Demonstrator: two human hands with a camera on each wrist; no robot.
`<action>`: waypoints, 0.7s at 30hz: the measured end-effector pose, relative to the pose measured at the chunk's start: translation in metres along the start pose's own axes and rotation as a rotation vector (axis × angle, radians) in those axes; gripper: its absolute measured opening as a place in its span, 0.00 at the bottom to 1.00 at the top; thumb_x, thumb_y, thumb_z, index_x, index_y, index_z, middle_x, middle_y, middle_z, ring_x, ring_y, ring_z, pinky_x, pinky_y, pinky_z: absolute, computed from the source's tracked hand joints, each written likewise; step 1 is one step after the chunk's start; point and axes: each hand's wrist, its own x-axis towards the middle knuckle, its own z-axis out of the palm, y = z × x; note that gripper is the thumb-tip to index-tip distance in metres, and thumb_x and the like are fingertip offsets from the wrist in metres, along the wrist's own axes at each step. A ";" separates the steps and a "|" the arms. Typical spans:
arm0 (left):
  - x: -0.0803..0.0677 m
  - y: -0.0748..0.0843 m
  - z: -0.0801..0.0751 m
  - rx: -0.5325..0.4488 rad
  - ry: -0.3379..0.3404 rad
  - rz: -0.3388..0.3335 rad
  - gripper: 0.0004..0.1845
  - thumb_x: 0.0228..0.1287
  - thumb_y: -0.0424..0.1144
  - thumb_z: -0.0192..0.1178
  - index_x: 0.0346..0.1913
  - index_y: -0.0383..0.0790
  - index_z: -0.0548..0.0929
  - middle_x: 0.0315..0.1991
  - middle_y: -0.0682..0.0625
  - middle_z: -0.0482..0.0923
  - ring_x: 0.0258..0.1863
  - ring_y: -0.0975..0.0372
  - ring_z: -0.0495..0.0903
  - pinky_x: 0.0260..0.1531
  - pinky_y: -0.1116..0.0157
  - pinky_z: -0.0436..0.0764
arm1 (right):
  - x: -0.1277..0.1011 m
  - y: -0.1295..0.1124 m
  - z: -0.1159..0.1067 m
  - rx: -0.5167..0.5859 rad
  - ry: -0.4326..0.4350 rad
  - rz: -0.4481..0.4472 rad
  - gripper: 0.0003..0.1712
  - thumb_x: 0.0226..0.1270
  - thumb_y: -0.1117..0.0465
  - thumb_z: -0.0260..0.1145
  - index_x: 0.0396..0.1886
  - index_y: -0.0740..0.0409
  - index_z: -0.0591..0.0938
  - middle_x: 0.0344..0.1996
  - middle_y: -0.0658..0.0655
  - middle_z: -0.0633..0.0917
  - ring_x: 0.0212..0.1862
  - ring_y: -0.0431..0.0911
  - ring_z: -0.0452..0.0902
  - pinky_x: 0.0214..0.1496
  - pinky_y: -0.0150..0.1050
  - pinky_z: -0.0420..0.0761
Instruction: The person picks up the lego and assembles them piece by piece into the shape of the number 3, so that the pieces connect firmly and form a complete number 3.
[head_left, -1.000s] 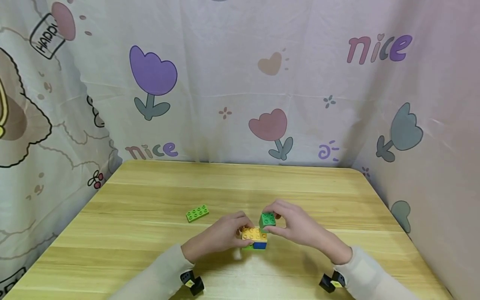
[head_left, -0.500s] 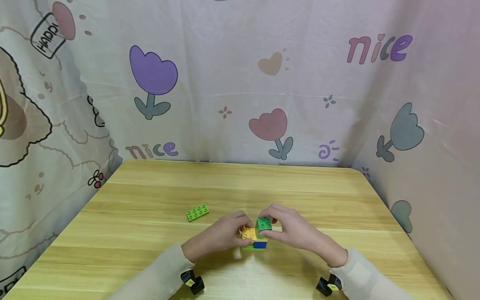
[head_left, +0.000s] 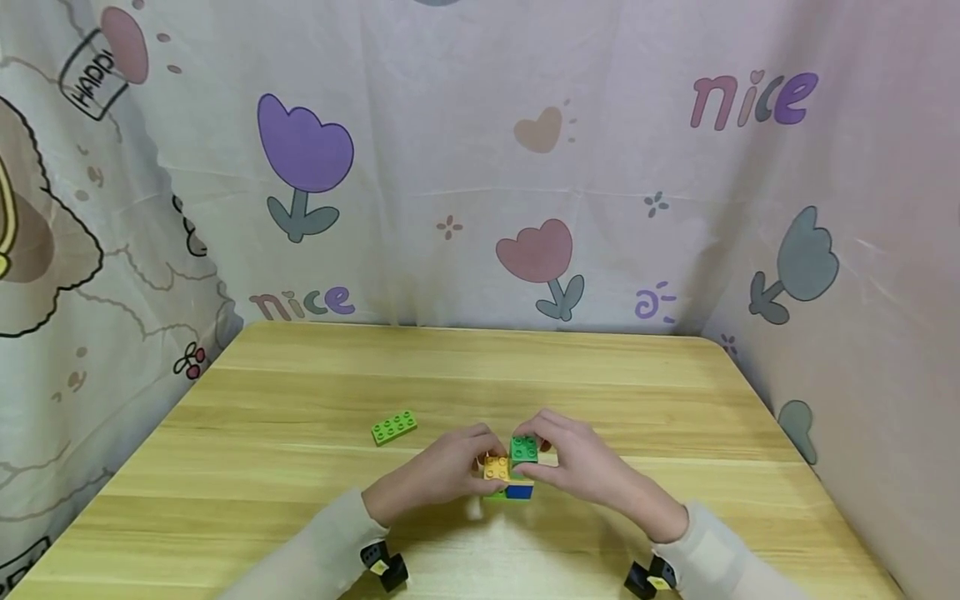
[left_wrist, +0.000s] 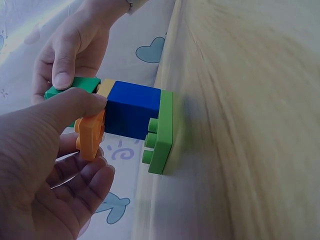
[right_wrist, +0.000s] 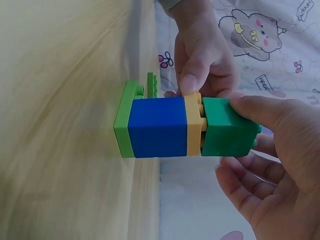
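Person at a wooden table, both hands meeting over a small brick stack near the front middle of the table. Stack from the bottom: light green plate flat on the table, blue brick on it, yellow plate on top. Right hand pinches a dark green brick between thumb and fingers; the brick sits over the right half of the yellow plate, and the right wrist view shows a thin gap with the studs only partly in, so not fully seated. Left hand has its fingers curled on the left end of the yellow plate, thumb on top in the left wrist view, bracing the stack. A spare light green brick lies apart, back-left of the hands. Flower-print curtain hangs round the table. Handling guess: bricks are hard, light, smooth plastic, not fragile, a bit slick; best taken by opposite side walls, with push-down on top and the base held so the stack doesn't tip or slide.
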 end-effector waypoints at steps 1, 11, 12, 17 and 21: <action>0.000 0.000 0.000 -0.003 -0.001 -0.001 0.15 0.61 0.48 0.69 0.46 0.44 0.82 0.39 0.59 0.74 0.33 0.70 0.74 0.32 0.75 0.76 | 0.000 0.000 0.001 -0.001 0.009 -0.001 0.20 0.60 0.49 0.73 0.49 0.49 0.80 0.37 0.39 0.76 0.36 0.43 0.77 0.38 0.37 0.81; 0.001 0.002 0.000 -0.007 -0.006 -0.017 0.15 0.61 0.47 0.69 0.46 0.44 0.83 0.39 0.59 0.74 0.33 0.70 0.74 0.31 0.75 0.76 | -0.003 -0.003 0.005 -0.028 0.056 -0.003 0.19 0.59 0.51 0.74 0.46 0.51 0.80 0.36 0.40 0.75 0.35 0.43 0.76 0.36 0.36 0.80; 0.001 0.003 0.000 -0.008 -0.007 -0.020 0.15 0.61 0.47 0.69 0.46 0.44 0.83 0.39 0.59 0.74 0.32 0.69 0.74 0.31 0.75 0.76 | -0.003 -0.003 0.006 -0.028 0.061 -0.004 0.19 0.59 0.51 0.74 0.46 0.51 0.80 0.36 0.40 0.75 0.35 0.43 0.76 0.36 0.36 0.80; 0.001 0.003 0.000 -0.005 -0.002 -0.018 0.14 0.61 0.47 0.69 0.45 0.44 0.83 0.37 0.59 0.73 0.31 0.69 0.74 0.30 0.75 0.75 | -0.003 -0.001 0.008 -0.027 0.090 -0.028 0.19 0.58 0.52 0.75 0.46 0.51 0.80 0.36 0.40 0.75 0.35 0.42 0.77 0.36 0.36 0.81; 0.001 0.003 -0.001 -0.004 0.003 -0.014 0.14 0.60 0.46 0.70 0.45 0.43 0.83 0.37 0.59 0.73 0.30 0.68 0.74 0.29 0.75 0.75 | -0.003 0.000 0.009 -0.022 0.110 -0.053 0.19 0.57 0.54 0.76 0.46 0.53 0.80 0.36 0.42 0.76 0.35 0.43 0.77 0.36 0.36 0.81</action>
